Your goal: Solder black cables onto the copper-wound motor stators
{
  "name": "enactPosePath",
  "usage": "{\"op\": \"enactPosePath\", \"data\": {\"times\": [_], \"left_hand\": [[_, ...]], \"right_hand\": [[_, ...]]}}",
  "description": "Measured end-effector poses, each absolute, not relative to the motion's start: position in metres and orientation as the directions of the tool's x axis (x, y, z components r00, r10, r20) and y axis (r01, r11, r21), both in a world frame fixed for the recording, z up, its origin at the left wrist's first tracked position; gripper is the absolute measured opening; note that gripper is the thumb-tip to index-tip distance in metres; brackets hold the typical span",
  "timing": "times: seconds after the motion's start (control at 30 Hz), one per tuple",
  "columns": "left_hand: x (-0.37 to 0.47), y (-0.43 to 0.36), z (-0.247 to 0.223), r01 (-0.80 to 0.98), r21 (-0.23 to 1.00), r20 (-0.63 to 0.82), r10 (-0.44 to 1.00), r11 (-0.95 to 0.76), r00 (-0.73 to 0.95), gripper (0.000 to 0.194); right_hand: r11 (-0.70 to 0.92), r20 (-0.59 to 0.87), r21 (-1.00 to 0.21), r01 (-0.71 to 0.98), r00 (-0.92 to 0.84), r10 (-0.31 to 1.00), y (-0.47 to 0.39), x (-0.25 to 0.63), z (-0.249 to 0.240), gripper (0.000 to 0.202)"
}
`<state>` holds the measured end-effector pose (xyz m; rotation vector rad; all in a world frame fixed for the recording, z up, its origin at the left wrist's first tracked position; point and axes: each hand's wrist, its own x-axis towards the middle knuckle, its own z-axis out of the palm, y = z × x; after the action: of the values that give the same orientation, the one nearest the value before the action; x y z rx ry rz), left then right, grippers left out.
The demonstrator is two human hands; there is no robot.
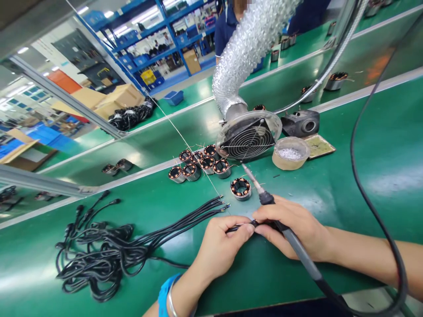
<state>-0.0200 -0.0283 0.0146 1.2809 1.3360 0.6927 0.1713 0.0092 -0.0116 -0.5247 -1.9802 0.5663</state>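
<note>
My left hand (220, 246) pinches the end of a black cable (234, 228) between thumb and fingers. Against the same cable end, the thumb and fingertips of my right hand (297, 226) are closed. A soldering iron (295, 247) also lies in my right hand, its tip pointing up and away toward the fan. Just beyond my fingers sits a single motor stator (241, 189) with copper windings, and several more stators (207, 164) stand grouped behind it. To the left lies a tangled pile of black cables (109, 253), their stripped ends toward my hands. My fingers partly hide the wire ends.
A round fan (249, 138) on a silver flexible duct (251, 48) stands ahead. Right of it are a tub of metal shavings (288, 158), a soldering iron holder (300, 123) and a square tray (319, 146). The iron's cord (358, 176) loops at right. A person (226, 28) is across the bench.
</note>
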Motion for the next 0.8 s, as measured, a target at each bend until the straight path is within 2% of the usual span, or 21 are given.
{"op": "enactPosePath", "data": {"times": [0.17, 0.27, 0.37, 0.47, 0.57, 0.7, 0.8], "left_hand": [[-0.025, -0.027, 0.015, 0.247, 0.941, -0.288, 0.931, 0.231, 0.224, 0.023], [-0.028, -0.028, 0.013, 0.223, 0.941, -0.305, 0.925, 0.256, 0.225, 0.025], [-0.027, -0.029, 0.013, 0.313, 0.923, -0.289, 0.941, 0.224, 0.177, 0.023], [-0.024, -0.034, 0.014, 0.457, 0.884, -0.184, 0.973, 0.101, 0.140, 0.020], [-0.018, -0.044, 0.015, 0.489, 0.871, -0.132, 0.982, 0.051, 0.134, 0.023], [-0.012, -0.063, 0.016, 0.283, 0.923, -0.316, 0.932, 0.260, 0.174, 0.042], [-0.017, -0.063, 0.018, 0.181, 0.933, -0.345, 0.913, 0.309, 0.219, 0.045]], "right_hand": [[0.765, 0.616, -0.639, 0.084, -0.541, 0.573, 0.013, 0.171, -0.007, 0.030], [0.713, 0.563, -0.695, 0.099, -0.542, 0.624, 0.014, 0.172, -0.005, 0.027], [0.666, 0.505, -0.737, 0.117, -0.559, 0.658, 0.012, 0.173, -0.003, 0.029], [0.622, 0.451, -0.770, 0.142, -0.568, 0.688, 0.007, 0.173, -0.001, 0.035], [0.653, 0.489, -0.729, 0.204, -0.513, 0.706, -0.002, 0.168, -0.003, 0.029], [0.741, 0.593, -0.604, 0.293, -0.455, 0.664, -0.011, 0.161, -0.013, 0.023], [0.773, 0.626, -0.556, 0.307, -0.458, 0.632, -0.010, 0.162, -0.018, 0.025]]}}
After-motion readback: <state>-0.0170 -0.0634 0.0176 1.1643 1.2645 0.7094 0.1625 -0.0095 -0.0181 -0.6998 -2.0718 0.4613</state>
